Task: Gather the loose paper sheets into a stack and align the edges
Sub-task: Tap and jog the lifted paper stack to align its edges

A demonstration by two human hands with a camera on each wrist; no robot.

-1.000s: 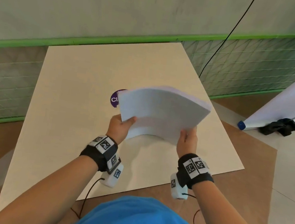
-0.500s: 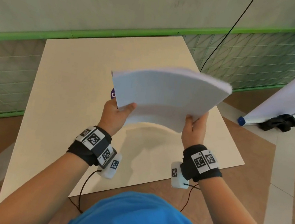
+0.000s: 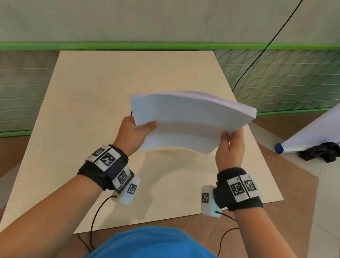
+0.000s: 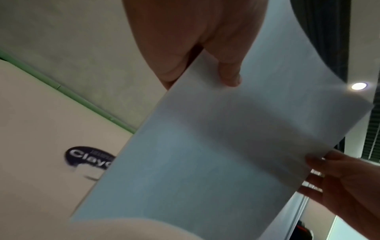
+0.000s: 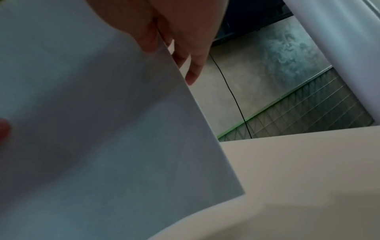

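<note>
You hold the stack of white paper [image 3: 189,123] up in the air over the pale, smooth surface [image 3: 85,99]. It does not touch the surface. The sheets are thin and bendy, and the stack curves up in the middle like a little hill. Its far edge looks thick, with many sheets lying close together.

Your left hand [image 3: 134,132] has a grip on the near left corner, thumb on top. Your right hand [image 3: 230,148] has a grip on the right edge, thumb on top too.

From the left wrist you see the underside of the paper [image 4: 216,154], flat and grey-blue, and a finger [image 4: 229,71] pressed on it. You also see a dark round sticker [image 4: 88,158] on the surface, almost hidden in the head view. From the right wrist you see fingers [image 5: 193,68] poking past the paper's edge [image 5: 123,129].
</note>
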